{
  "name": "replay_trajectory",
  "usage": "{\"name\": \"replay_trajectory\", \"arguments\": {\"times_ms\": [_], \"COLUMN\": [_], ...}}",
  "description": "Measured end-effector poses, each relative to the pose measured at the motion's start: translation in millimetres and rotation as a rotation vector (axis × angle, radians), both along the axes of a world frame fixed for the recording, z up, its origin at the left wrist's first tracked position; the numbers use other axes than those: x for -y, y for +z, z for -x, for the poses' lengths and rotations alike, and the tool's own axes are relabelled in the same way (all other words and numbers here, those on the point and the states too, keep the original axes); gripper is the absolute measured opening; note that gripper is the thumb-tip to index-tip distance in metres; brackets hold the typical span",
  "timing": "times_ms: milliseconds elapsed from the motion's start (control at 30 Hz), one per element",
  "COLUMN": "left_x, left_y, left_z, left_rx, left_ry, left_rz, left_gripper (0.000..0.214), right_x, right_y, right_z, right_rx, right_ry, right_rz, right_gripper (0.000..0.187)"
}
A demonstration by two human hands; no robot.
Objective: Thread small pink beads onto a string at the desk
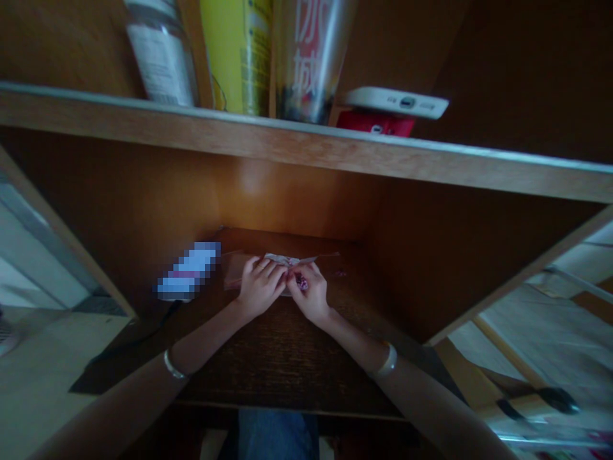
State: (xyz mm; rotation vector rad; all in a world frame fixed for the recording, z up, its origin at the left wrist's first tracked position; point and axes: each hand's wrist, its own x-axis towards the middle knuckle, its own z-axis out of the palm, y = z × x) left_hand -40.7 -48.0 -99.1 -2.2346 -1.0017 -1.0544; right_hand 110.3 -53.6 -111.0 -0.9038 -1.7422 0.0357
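Observation:
My left hand [261,286] and my right hand [310,294] meet over the dark wooden desk [287,364], fingertips almost touching. Both pinch a crumpled white wrapper [282,259]. A small dark pink patterned piece [301,282] shows under my right fingers, and I cannot tell if it belongs to the wrapper. Behind my left hand lies a flat, translucent brownish sheet [234,271]. Farther left rests a blue and white object [189,271], too blurred to name.
A wooden shelf board [306,144] runs overhead, with a yellow bottle [237,51], a silver bottle [306,57], a white power bank [397,102] and a red box [376,122] on it. A black cable [138,338] trails off the desk's left side.

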Motion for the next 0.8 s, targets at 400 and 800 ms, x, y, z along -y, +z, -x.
{"name": "replay_trajectory", "arguments": {"times_ms": [400,800], "left_x": [-6,-7], "left_y": [0.9,-6.3], "left_z": [4,4], "left_rx": [0.177,0.106], "left_ry": [0.032,-0.120], "left_rz": [-0.010,0.012], "left_gripper": [0.008,0.026], "right_x": [0,1], "right_y": [-3.1,-2.0], "right_z": [0,1], "right_rx": [-0.010,0.028], "right_ry": [-0.028,0.039], "right_rz": [0.006,-0.081], "right_gripper": [0.012,0.010]}}
